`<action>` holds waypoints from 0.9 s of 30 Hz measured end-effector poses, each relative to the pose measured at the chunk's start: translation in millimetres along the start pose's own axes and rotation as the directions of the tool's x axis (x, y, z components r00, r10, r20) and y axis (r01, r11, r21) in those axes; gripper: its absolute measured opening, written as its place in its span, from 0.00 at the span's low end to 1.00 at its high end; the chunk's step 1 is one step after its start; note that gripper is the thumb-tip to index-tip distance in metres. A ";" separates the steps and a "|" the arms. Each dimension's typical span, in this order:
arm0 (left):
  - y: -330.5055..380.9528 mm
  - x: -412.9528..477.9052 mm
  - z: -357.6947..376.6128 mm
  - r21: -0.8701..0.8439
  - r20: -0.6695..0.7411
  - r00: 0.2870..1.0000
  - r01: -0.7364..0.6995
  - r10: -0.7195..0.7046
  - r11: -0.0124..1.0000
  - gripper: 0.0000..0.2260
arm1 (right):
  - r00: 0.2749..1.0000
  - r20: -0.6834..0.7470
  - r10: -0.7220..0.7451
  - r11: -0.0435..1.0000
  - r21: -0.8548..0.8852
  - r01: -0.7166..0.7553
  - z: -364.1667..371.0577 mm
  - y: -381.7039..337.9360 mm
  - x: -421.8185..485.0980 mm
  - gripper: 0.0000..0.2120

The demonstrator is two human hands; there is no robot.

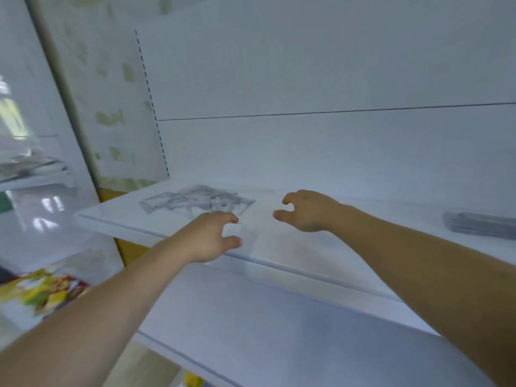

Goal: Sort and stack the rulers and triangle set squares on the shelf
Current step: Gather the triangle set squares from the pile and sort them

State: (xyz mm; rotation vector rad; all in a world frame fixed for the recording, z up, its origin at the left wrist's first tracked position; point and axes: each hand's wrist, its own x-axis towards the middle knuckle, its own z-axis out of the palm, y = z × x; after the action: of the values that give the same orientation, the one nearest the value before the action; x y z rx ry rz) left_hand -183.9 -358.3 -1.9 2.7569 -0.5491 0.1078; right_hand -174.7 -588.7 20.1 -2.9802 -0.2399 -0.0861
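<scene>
A jumbled pile of clear plastic rulers and triangle set squares (195,203) lies on the white shelf (279,247), towards its left end. My left hand (212,236) hovers just in front of the pile's near right corner, thumb and fingers loosely curved and apart, with nothing plainly between them. To the right of the pile, my right hand (310,210) hangs above the shelf with its fingers loosely curled and nothing in it. The picture is blurred, so single rulers cannot be told apart.
A flat grey stack (480,224) lies at the shelf's far right. A second white shelf (279,344) juts out below. Colourful packages (47,291) sit low on the left. The white back panel (307,135) closes off the rear.
</scene>
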 end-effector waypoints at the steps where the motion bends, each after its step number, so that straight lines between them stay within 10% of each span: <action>1: -17.2 1.9 -5.9 0.006 -0.010 1.000 0.016 -0.016 1.000 0.25 | 1.000 -0.013 -0.009 1.000 0.011 0.009 3.7 -13.5 15.3 0.32; 19: -192.7 111.7 -31.1 0.027 -0.049 0.972 0.231 -0.230 0.973 0.23 | 0.990 0.054 -0.128 0.990 0.074 0.124 60.2 -112.5 279.2 0.36; 27: -244.4 173.5 -34.7 0.137 0.095 0.959 0.254 -0.268 0.957 0.37 | 0.992 0.112 -0.059 0.996 0.067 0.052 70.7 -124.2 333.1 0.27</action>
State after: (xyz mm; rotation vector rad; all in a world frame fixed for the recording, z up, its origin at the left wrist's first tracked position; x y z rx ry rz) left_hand 69.9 -196.0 -19.3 2.9417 -0.2054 -0.0792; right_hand 136.5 -405.2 -8.8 -2.9179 -0.3330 0.0837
